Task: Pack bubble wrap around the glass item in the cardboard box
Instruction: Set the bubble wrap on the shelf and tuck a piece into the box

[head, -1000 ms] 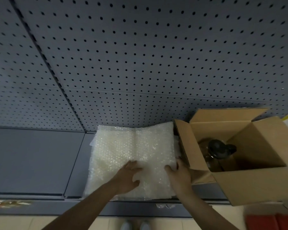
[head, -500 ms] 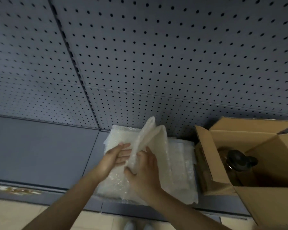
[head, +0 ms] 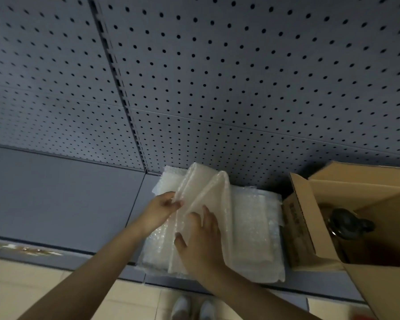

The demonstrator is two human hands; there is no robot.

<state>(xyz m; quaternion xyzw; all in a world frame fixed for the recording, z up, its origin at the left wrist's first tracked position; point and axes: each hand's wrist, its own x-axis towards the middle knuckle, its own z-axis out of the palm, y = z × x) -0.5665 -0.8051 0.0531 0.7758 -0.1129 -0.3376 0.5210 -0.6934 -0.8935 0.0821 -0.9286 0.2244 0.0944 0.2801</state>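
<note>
Shelf [head: 62, 195]: a grey ledge under a perforated back panel [head: 240, 77]; a worn strip on its front edge at far left shows pale marks I cannot read.
Left hand [head: 158, 210]: fingers and thumb pinch the raised edge of the top bubble wrap sheet [head: 208, 192], which is lifted and folded upward.
Right hand [head: 200, 243]: fingers slipped under that same sheet with the thumb out at the side; it seems to be parting it from the stack [head: 252, 227], though whether it truly clasps the sheet I cannot tell.
Stack: flat on the shelf, just beside the cardboard box [head: 303, 227].
Cardboard box: flaps open; its near outer wall bears a column of dark print, too blurred to read.
Glass item [head: 346, 225]: inside the box, dark top showing, no wrap visible around it.
Progress: early, by my reading; a sheet is only being picked, and all the packing around the glass is left.
</note>
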